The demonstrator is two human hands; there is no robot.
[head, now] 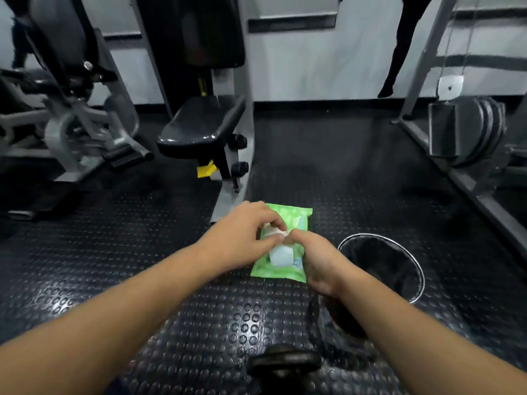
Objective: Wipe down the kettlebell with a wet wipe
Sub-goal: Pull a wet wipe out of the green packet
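The wet wipe pack [288, 218] in the grip is showing bright green, with a white flap [281, 256] and pale blue print. Around the grip the rubber floor [142, 252] is showing black, patterned with round studs. Right of the grip the bin [379, 236] is showing black, white-rimmed; nearer, the kettlebell [283, 364] black.

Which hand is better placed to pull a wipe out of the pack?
Probably the left hand: its fingers pinch at the pack's opening; the right hand rests on its edge.
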